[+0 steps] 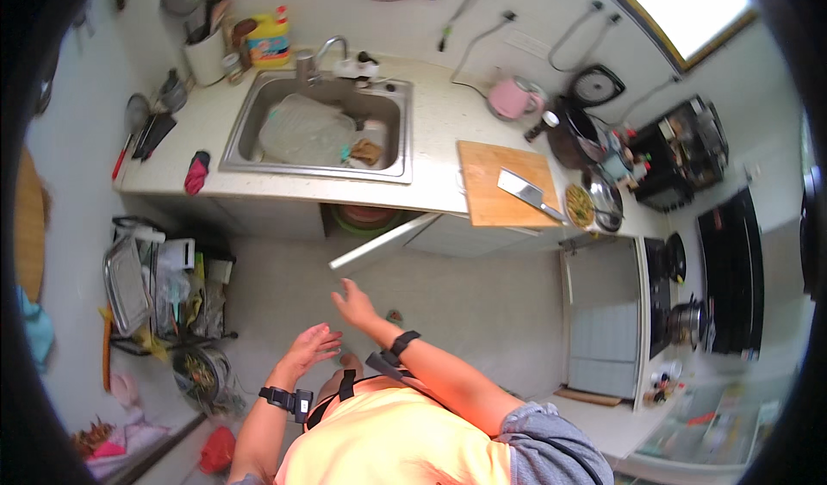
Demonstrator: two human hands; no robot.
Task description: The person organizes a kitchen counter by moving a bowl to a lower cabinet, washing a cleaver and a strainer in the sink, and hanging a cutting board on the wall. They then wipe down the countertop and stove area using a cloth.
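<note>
My left hand is raised in front of my body, palm inward, with nothing in it. To its right and farther forward, my right hand reaches out with its fingers apart, also holding nothing. Just beyond its fingertips is the edge of a cabinet door, swung out from under the counter; a small gap seems to part them. Inside the opened cabinet sits a green basin with a reddish basin in it, both partly hidden. Above, the steel sink contains a translucent ribbed plastic tray and a brown cloth.
On the counter, a cleaver lies across a wooden cutting board, handle toward a bowl of cut food. A pink kettle stands farther back. A loaded rack and a waste bin stand on the left.
</note>
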